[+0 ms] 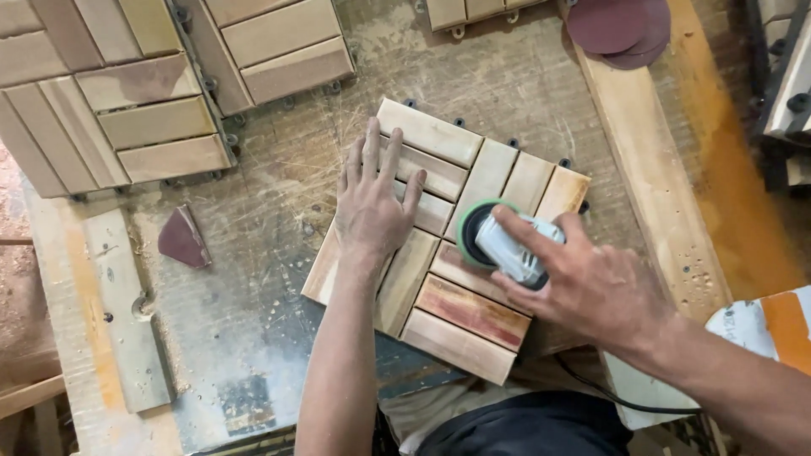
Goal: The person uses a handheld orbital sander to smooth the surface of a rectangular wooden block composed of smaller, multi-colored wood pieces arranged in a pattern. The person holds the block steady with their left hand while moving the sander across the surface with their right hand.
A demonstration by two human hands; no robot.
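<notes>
A person's right hand (591, 283) wraps its grip around a grey handheld sander (515, 249), whose green-rimmed disc (470, 230) sits flat on a slatted wooden tile (448, 236) lying in the middle of a scarred, dust-strewn counter (270, 219). The left hand (372, 203) holds nothing; it lies flat with fingers spread, pinning the tile's left slats, the fingertips reaching toward its upper edge.

The two hands work near each other, and the little finger of the left is just beside the disc: a skid of the sander across a slat seam could likely carry the disc onto those fingers. The tile lies at an angle and one corner near the person appears to overhang the counter's front edge, so uneven pressure there might tip or spin it out from under the palm. A dark cord (608, 393) trails below the right wrist and could snag on the tile's corner.

Farther off, a worn triangular scrap of reddish abrasive paper (182, 238) lies to the left, well apart. Beyond it, more slatted tiles (127, 110) rest along the counter's far left, and a stack of dark red sanding discs (621, 25) lies at the far right.
</notes>
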